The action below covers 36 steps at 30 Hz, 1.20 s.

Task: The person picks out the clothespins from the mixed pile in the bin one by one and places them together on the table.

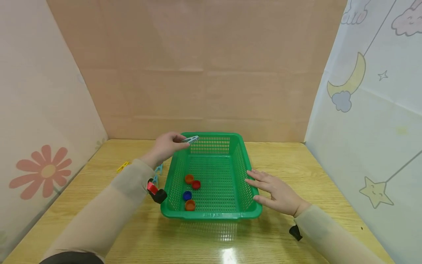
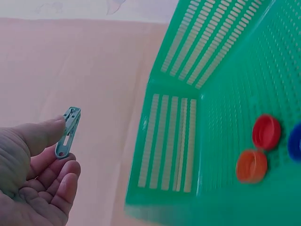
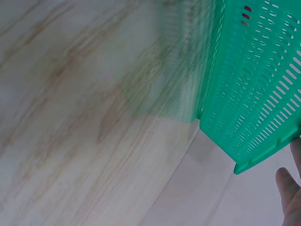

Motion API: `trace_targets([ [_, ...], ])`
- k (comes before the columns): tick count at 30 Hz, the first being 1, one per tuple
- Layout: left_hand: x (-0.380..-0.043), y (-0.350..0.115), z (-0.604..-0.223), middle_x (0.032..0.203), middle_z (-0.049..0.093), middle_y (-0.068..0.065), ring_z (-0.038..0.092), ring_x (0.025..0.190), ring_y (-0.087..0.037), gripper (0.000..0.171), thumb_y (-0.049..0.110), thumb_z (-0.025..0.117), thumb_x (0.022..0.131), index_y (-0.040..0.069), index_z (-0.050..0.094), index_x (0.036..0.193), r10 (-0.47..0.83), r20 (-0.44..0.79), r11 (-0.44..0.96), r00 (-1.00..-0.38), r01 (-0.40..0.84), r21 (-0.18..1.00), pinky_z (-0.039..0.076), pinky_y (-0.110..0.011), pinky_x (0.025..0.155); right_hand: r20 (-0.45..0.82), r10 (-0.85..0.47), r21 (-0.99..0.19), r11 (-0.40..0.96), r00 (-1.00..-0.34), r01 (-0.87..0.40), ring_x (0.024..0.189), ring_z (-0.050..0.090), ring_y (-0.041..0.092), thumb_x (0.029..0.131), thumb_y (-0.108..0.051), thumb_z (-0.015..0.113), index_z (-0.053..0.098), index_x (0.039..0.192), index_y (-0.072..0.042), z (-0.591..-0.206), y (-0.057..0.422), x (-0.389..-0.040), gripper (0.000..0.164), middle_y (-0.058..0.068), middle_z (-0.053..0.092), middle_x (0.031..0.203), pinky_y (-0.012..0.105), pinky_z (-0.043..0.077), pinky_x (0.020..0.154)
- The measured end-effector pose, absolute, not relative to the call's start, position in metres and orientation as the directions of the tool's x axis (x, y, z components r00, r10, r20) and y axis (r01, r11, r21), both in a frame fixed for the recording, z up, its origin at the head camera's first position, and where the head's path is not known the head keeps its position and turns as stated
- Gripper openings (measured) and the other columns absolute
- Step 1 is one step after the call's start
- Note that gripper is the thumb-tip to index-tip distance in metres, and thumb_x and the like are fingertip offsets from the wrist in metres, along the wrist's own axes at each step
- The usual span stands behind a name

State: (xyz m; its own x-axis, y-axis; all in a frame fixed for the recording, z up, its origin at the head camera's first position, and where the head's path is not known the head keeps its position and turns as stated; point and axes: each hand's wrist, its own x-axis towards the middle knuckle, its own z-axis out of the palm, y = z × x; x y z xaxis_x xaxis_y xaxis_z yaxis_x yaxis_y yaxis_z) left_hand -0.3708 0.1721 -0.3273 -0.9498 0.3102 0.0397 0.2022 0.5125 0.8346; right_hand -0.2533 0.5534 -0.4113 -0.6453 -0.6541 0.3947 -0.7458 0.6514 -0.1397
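A pale blue clothespin (image 1: 191, 139) is pinched between the thumb and fingers of my left hand (image 1: 169, 147), over the far left corner of a green plastic basket (image 1: 211, 215). In the left wrist view the clothespin (image 2: 68, 133) stands nearly upright at the thumb tip. My right hand (image 1: 277, 192) has its fingers spread at the basket's right rim. On the basket floor, toward the left, lie two orange caps (image 1: 190, 205), a red cap (image 1: 196, 184) and a blue cap (image 1: 187, 195).
Left of the basket, a yellow clothespin (image 1: 123, 167) lies on the wooden table (image 1: 211, 242). Light blue clothespins (image 1: 159, 169) lie between it and the basket, partly hidden by the left forearm. A brown backdrop (image 1: 211, 73) rises behind, with patterned panels at both sides.
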Motion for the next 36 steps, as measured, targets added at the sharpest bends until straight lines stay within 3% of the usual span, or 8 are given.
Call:
trace_targets([
  [5,-0.364,0.137,-0.332,0.124,0.055,-0.015,0.05,0.112,-0.031,0.044,0.034,0.064,0.094,0.004,0.056,0.125,0.241,0.055,0.48,-0.969,0.168,0.861,0.041,-0.047,0.095,0.392,-0.653,-0.143,0.653,-0.648,-0.744,0.135,0.039,0.033,0.09,-0.028,0.066,0.051,0.141,-0.013,-0.411,0.554,-0.253,0.055,0.01,0.041,0.149,0.051,0.035,0.101],
  [11,-0.354,0.098,-0.343,0.125,0.053,-0.017,0.048,0.107,-0.032,0.056,0.044,0.061,0.093,0.002,0.052,0.128,0.154,0.029,0.511,-0.988,0.104,0.853,0.041,-0.04,0.084,0.4,-0.645,-0.146,0.656,-0.651,-0.74,0.134,0.039,0.033,0.089,-0.028,0.067,0.052,0.14,-0.013,-0.412,0.555,-0.252,0.055,0.01,0.042,0.148,0.049,0.035,0.102],
  [15,-0.347,0.073,-0.357,0.127,0.05,-0.019,0.049,0.111,-0.033,0.061,0.047,0.058,0.094,0.0,0.048,0.132,0.086,-0.001,0.546,-0.996,0.046,0.836,0.042,-0.042,0.087,0.399,-0.645,-0.147,0.657,-0.652,-0.74,0.135,0.039,0.033,0.089,-0.027,0.067,0.052,0.14,-0.013,-0.412,0.556,-0.253,0.055,0.009,0.042,0.148,0.048,0.035,0.102],
  [22,-0.343,0.026,-0.389,0.131,0.048,-0.022,0.046,0.102,-0.032,0.066,0.049,0.053,0.096,-0.002,0.044,0.137,-0.044,-0.052,0.577,-0.998,-0.068,0.814,0.042,-0.037,0.07,0.391,-0.645,-0.15,0.66,-0.657,-0.736,0.135,0.038,0.033,0.09,-0.028,0.066,0.052,0.14,-0.013,-0.412,0.554,-0.254,0.054,0.008,0.041,0.149,0.047,0.034,0.104],
  [31,-0.344,-0.026,-0.437,0.132,0.046,-0.026,0.045,0.099,-0.034,0.069,0.05,0.05,0.096,-0.005,0.044,0.137,-0.221,-0.117,0.596,-0.968,-0.229,0.769,0.041,-0.038,0.07,0.377,-0.636,-0.153,0.674,-0.673,-0.723,0.138,0.035,0.028,0.089,-0.028,0.067,0.053,0.14,-0.013,-0.41,0.552,-0.252,0.054,0.008,0.041,0.149,0.047,0.033,0.105],
  [36,-0.34,-0.043,-0.451,0.132,0.044,-0.03,0.045,0.107,-0.041,0.069,0.05,0.053,0.095,-0.007,0.046,0.135,-0.253,-0.157,0.612,-0.955,-0.284,0.739,0.043,-0.047,0.08,0.38,-0.635,-0.156,0.672,-0.672,-0.724,0.137,0.037,0.031,0.089,-0.027,0.067,0.053,0.139,-0.012,-0.409,0.551,-0.251,0.054,0.008,0.041,0.149,0.047,0.033,0.105],
])
